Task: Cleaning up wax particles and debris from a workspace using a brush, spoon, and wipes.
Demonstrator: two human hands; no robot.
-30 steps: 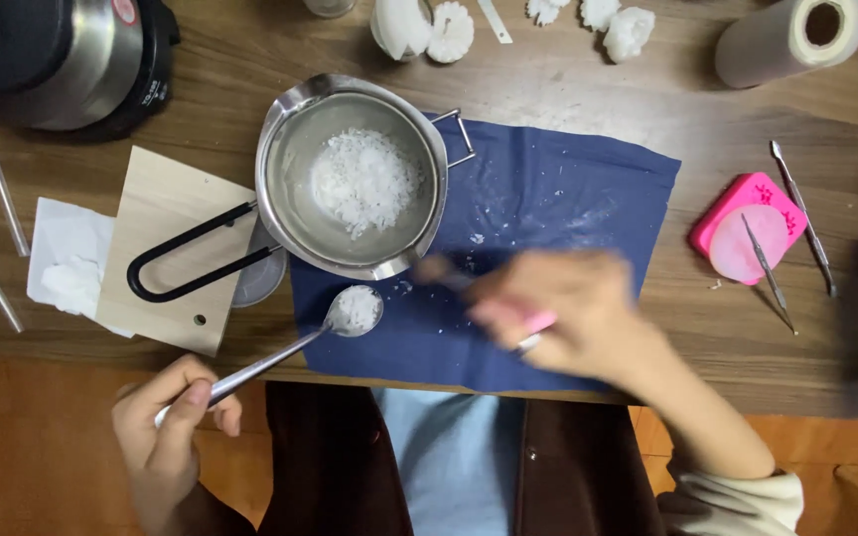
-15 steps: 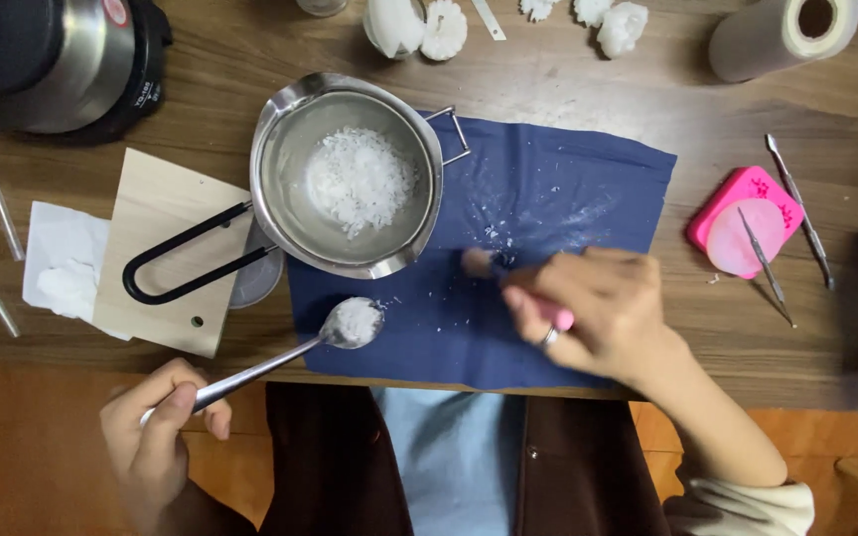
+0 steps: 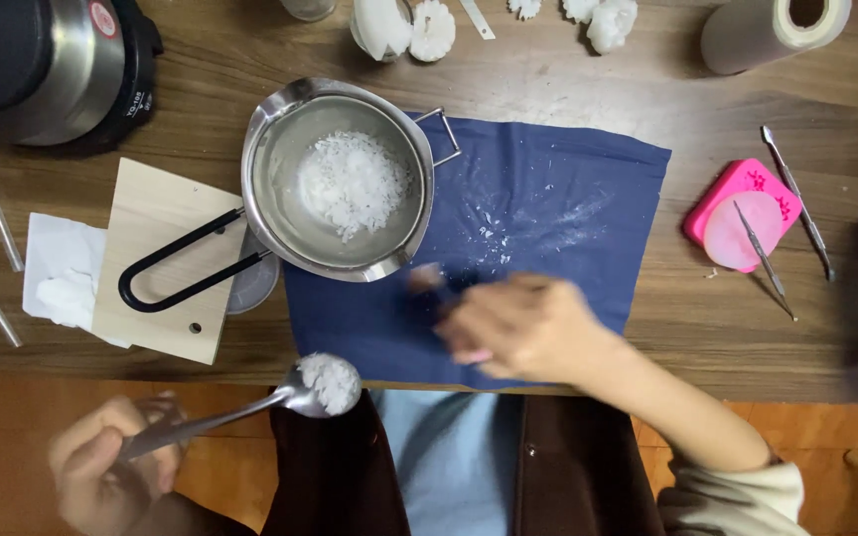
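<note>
Gripping a flake-heaped spoon past the table edge, left hand, right hand clasping a brush mid-cloth.

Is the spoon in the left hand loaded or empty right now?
Loaded. The spoon carries a heap of white flakes in its bowl, held by the left hand off the table edge, clear of the blue cloth.
</note>
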